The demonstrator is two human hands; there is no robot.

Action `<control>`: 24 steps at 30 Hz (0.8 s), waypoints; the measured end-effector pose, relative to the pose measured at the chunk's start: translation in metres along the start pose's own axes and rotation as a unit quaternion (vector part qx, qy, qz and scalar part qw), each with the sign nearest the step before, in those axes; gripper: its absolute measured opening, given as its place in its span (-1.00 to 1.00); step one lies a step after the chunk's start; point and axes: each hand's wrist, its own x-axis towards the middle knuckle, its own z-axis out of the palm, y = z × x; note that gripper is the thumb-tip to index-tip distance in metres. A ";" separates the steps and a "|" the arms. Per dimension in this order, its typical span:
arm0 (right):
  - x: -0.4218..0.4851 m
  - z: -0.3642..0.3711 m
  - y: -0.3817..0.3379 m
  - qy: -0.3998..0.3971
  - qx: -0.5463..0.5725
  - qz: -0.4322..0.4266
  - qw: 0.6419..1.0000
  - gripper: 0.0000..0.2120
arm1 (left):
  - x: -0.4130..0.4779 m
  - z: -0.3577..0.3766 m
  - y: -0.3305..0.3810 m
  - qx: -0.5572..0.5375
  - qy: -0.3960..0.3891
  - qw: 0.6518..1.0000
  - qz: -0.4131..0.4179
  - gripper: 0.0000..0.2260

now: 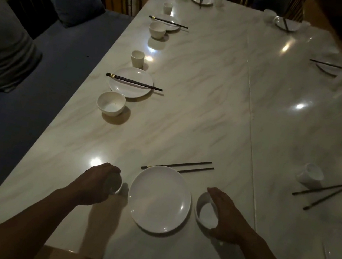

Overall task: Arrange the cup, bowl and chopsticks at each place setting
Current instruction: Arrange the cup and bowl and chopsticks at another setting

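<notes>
At the near table edge a white plate (pixel 159 199) lies between my hands. My left hand (pixel 95 184) curls over a small white cup (pixel 116 184) left of the plate and grips it from above. On the plate's right, my right hand (pixel 226 216) holds the far side of a white bowl (pixel 206 213), fingers straight along its rim and thumb at its near edge. A pair of dark chopsticks (pixel 179 165) lies on the table just beyond the plate, partly tucked behind its rim.
Along the left edge of the marble table (pixel 191 110) stand set places: cup (pixel 137 58), plate with chopsticks (pixel 131 81), bowl (pixel 110 103), and more farther back. At the right, a cup (pixel 310 175), loose chopsticks (pixel 321 194) and plates. A blue bench (pixel 27 84) runs along the left.
</notes>
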 end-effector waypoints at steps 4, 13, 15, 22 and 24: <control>0.001 -0.001 0.003 -0.012 -0.003 -0.005 1.000 0.16 | 0.002 -0.005 0.002 0.014 -0.025 1.000 0.005 -0.32; 0.015 -0.018 0.003 0.064 0.116 0.034 0.991 -0.14 | 0.025 -0.015 0.024 -0.001 -0.094 0.995 -0.033 -0.14; 0.026 -0.025 -0.001 0.125 0.158 0.067 0.977 -0.40 | 0.041 -0.015 0.033 -0.009 -0.059 0.997 -0.053 -0.26; 0.071 -0.044 -0.018 0.110 0.214 0.172 0.955 -0.94 | 0.124 0.006 0.084 0.023 0.027 0.999 -0.036 -0.76; 0.087 -0.042 -0.019 0.098 0.238 0.204 0.945 -0.91 | 0.148 0.017 0.100 0.031 0.015 0.999 -0.034 -0.78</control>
